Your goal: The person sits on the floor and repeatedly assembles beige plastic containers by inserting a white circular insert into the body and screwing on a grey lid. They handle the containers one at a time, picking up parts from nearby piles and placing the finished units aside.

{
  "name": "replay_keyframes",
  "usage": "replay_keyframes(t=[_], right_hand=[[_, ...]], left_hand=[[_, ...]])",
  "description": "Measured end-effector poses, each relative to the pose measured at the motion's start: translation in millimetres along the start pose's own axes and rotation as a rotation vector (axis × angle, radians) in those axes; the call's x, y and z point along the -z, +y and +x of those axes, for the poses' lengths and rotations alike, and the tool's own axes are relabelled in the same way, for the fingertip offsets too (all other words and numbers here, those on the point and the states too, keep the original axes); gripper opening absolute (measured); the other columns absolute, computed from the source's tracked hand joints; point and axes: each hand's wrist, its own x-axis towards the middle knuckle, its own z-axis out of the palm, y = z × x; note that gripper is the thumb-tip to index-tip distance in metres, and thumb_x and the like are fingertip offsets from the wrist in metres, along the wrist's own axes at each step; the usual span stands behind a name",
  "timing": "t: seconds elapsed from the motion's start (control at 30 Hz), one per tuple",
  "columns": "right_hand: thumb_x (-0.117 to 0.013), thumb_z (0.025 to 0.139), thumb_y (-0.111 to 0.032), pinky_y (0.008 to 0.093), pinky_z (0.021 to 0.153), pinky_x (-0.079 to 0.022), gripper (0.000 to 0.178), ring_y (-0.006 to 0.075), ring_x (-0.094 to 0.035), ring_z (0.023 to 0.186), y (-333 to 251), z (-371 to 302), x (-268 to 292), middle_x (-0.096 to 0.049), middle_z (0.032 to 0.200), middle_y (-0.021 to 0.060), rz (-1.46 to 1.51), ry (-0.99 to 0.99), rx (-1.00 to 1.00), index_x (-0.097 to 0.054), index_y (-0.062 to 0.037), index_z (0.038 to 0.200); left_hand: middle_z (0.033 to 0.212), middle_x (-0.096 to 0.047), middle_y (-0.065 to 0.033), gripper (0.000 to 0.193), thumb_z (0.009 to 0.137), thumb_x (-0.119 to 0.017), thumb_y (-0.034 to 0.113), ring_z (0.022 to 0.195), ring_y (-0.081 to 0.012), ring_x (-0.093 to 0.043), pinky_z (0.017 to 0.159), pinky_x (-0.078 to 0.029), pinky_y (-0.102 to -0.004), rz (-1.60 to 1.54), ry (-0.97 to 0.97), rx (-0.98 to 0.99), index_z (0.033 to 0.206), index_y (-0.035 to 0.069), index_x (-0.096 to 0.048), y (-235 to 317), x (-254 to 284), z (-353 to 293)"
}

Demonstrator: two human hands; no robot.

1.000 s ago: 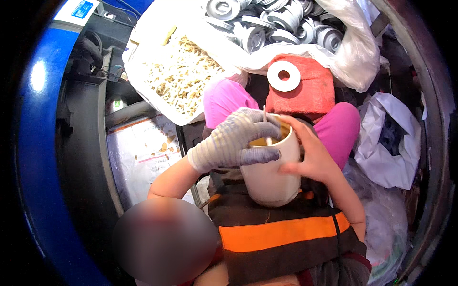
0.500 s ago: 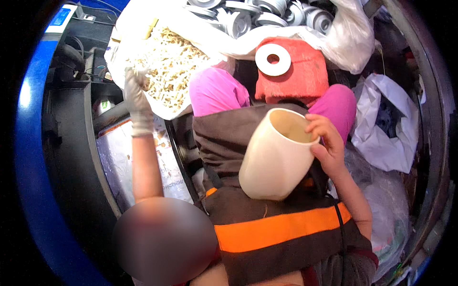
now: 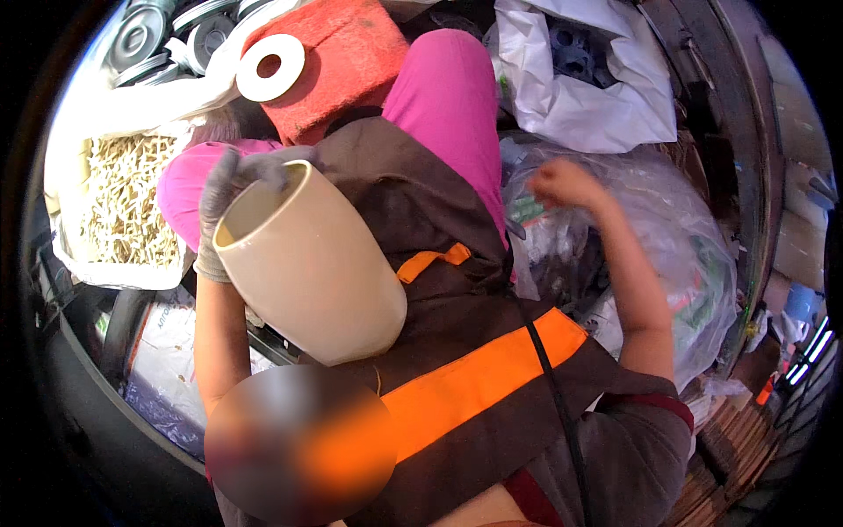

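Note:
A cream-coloured tapered pot lies tilted on my lap, its wide mouth facing up and to the left. My left hand, in a grey glove, grips it at the rim, with fingers reaching over the opening. The inside of the pot is only partly visible. To the right, my bare right hand is raised above clear plastic wrapping, apart from the pot. Its fingers are curled closed; anything inside them is hidden.
A white bag of small pale pieces stands at the left. Grey round parts lie behind it. A white ring rests on a red cloth-covered block. An open white bag holds dark parts.
My left hand has come from the bag of pale pieces to the pot's rim. My right hand has let go of the pot and moved right. The view has swung right.

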Motion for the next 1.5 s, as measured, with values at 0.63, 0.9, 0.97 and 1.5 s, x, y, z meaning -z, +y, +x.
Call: replay_keyframes(t=[0.63, 0.9, 0.97, 1.5], right_hand=[[-0.056, 0.081, -0.026, 0.0463, 0.08, -0.049, 0.032, 0.0387, -0.06, 0.098, 36, 65, -122, -0.062, 0.105, 0.0231, -0.455, 0.118, 0.15, -0.061, -0.0022, 0.102], [-0.057, 0.085, -0.039, 0.0453, 0.081, -0.047, 0.049, 0.0405, -0.06, 0.095, -7, 28, -52, -0.062, 0.104, 0.0256, -0.408, 0.598, 0.01, -0.055, 0.0, 0.114], [-0.061, 0.084, -0.037, 0.0429, 0.082, -0.047, 0.051, 0.0391, -0.061, 0.094, -24, -4, -28, -0.062, 0.104, 0.024, -0.269, 0.861, 0.143, -0.052, 0.0009, 0.118], [-0.047, 0.096, -0.027, 0.0167, 0.04, -0.023, 0.037, 0.0012, -0.028, 0.045, -260, -54, -20, -0.031, 0.062, -0.0085, 0.932, 0.144, 0.691, -0.053, -0.0056, 0.126]], left_hand=[[0.1, -0.065, -0.0108, 0.028, 0.077, -0.055, 0.005, 0.091, -0.0162, -0.061, 0.084, -0.048, -0.0261, 0.604, 0.197, 0.067, 0.102, -0.006, -0.062, 23, -26, 8], [0.116, -0.06, -0.0171, 0.038, 0.085, -0.055, 0.02, 0.106, -0.0236, -0.059, 0.094, -0.046, -0.0339, 0.366, 0.104, -0.078, 0.114, -0.005, -0.056, 14, 9, -16], [0.12, -0.058, -0.0178, 0.044, 0.088, -0.053, 0.027, 0.11, -0.0253, -0.057, 0.096, -0.045, -0.0367, 0.159, 0.078, -0.16, 0.118, -0.004, -0.053, 3, 8, -24], [0.117, -0.059, -0.017, 0.068, 0.087, -0.052, 0.057, 0.106, -0.0268, -0.059, 0.094, -0.047, -0.0396, -0.248, 0.131, -0.154, 0.124, 0.0, -0.049, -2, 1, -11]])
